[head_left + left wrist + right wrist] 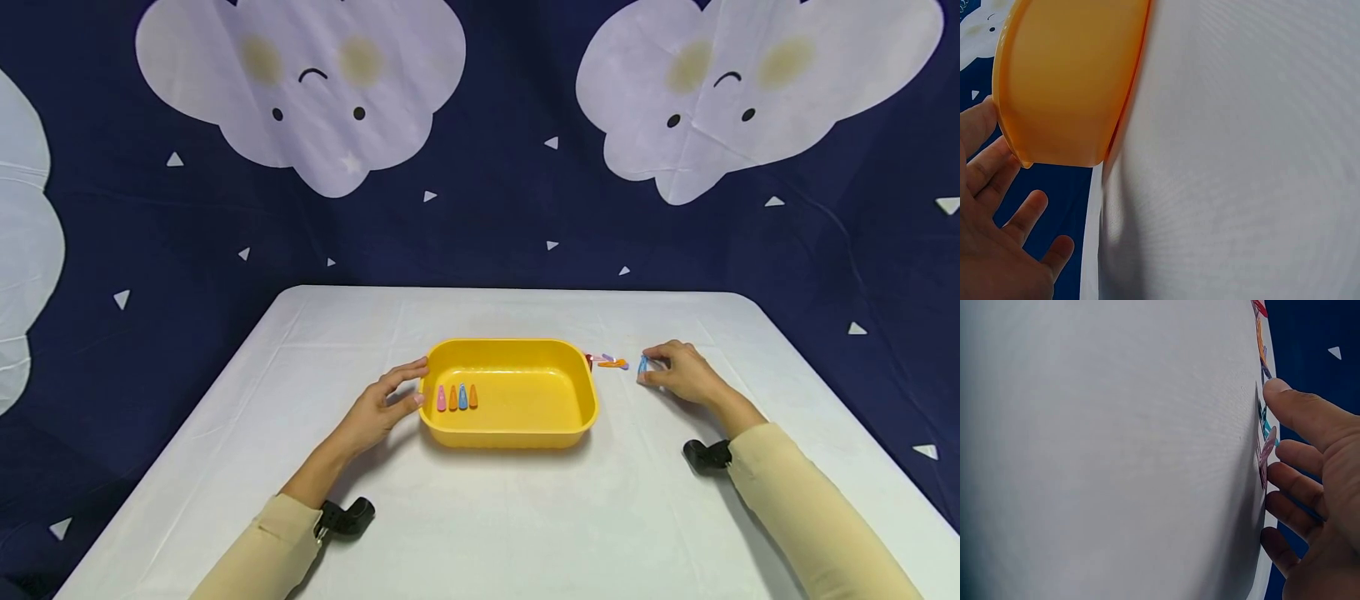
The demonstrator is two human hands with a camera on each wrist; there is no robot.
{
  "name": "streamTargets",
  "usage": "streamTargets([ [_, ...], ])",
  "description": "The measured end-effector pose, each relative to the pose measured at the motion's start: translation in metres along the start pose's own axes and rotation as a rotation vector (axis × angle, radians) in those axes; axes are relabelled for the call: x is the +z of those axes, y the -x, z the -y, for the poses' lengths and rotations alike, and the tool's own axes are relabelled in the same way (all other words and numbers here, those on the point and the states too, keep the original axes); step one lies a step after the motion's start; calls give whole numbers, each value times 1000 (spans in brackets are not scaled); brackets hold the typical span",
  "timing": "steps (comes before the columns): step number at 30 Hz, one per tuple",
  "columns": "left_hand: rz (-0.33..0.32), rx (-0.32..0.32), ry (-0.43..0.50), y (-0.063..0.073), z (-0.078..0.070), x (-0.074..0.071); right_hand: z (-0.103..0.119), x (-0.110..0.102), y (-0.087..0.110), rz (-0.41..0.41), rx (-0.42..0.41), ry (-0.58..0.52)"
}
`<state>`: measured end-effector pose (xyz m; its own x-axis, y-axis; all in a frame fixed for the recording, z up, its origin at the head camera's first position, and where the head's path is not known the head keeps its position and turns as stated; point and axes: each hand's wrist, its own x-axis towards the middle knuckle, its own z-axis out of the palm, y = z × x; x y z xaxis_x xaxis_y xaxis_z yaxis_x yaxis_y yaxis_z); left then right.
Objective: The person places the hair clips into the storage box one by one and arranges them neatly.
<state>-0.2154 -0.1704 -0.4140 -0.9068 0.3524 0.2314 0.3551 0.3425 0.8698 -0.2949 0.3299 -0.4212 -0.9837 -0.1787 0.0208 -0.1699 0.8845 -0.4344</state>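
Note:
My left hand (378, 410) touches the left rim of a yellow plastic tray (525, 439), its fingers spread and relaxed. Inside the tray, toward its left side, several small hair clips stand in a row: a pink one (441, 399), a blue one (462, 397) and orange ones (453, 398). To the right of the tray, my right hand (684, 372) reaches down to a blue hair clip (642, 365), with thumb and index fingertips apart at its two ends. A pinkish clip (1267, 456) lies beside the index finger in the right wrist view.
Between the tray and my right hand lies a small group of clips, including an orange one (613, 363) and a dark red one (588, 361) by the tray's rim. A white cloth covers the table (487, 525). Behind it hangs a navy backdrop (495, 250) with clouds.

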Motion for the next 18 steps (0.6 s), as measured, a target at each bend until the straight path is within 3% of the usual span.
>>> streamTargets([
  [18, 1, -9, 1, 0, 0, 0, 3, 0, 1, 14, 33, 20],
])
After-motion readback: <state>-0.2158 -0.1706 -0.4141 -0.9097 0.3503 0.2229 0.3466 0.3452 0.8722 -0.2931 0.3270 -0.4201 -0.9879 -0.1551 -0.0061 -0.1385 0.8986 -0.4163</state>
